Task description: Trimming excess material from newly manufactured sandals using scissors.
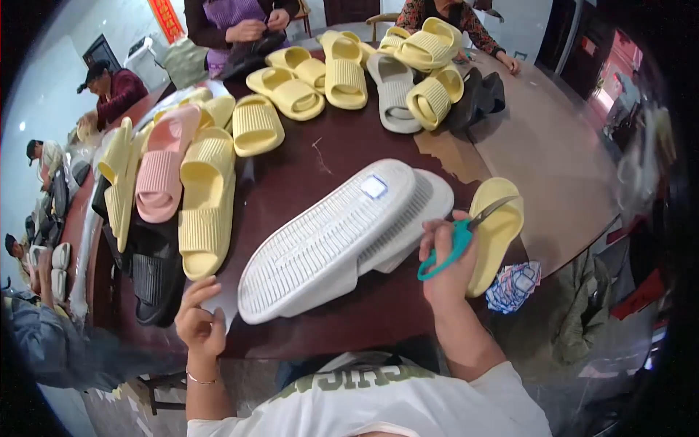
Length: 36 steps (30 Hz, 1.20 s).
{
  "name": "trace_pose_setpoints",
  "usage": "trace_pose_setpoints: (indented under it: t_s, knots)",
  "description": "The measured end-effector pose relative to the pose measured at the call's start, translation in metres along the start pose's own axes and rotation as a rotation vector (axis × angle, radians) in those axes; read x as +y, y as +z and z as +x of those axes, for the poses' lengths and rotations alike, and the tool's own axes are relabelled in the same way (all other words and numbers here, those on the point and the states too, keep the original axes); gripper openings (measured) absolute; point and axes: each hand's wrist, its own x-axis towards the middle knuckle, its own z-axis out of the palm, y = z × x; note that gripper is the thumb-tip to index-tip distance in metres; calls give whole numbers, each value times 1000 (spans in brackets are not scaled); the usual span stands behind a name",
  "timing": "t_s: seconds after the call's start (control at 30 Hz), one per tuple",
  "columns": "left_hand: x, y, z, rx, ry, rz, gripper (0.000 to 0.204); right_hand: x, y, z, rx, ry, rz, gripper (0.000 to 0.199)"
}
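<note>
My right hand [450, 266] is closed around the teal handle of a pair of scissors [459, 246], whose blades point up and to the right over a yellow slipper [502, 226]. In front of me lies a pale grey slipper [328, 237], sole upward, with a small blue-edged sticker [374, 187] on the sole. A second pale slipper [435, 200] shows partly behind it, close to my right fingers. My left hand [202, 320] has its fingers apart and appears to hold nothing. It is just below a long yellow slipper [207, 211], beside the pale slipper's end.
A pile of blue-and-white labels [513, 286] sits at the table's right edge. Pink [167, 167] and black [156, 280] slippers stand at the left. More yellow slippers [346, 76] and a grey one [395, 91] line the far side. Other people work around the dark red table [291, 156].
</note>
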Motion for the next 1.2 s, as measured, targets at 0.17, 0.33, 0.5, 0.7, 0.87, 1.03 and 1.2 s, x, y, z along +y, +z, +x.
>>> trace_pose_setpoints:
  t_s: [0.17,0.33,0.5,0.7,0.87,1.03,1.2]
  knots:
    - [27,34,15,43,-347,-299,48,11,6,-4,-123,-122,-272,33]
    - [37,53,25,-325,-237,86,45,7,5,-15,-262,-66,-361,37]
    - [45,46,19,-369,-82,308,34,-6,-9,-7,-324,-345,-524,41]
    - [86,34,26,-391,114,527,28,-39,-7,5,-453,-493,-879,38]
    - [103,40,34,-438,231,507,23,-57,-6,13,-562,-478,-1078,38]
    - [110,43,41,-452,287,483,22,-71,-4,14,-685,-605,-1336,41]
    - [110,41,42,-477,318,486,20,-66,1,15,-808,-838,-1502,40]
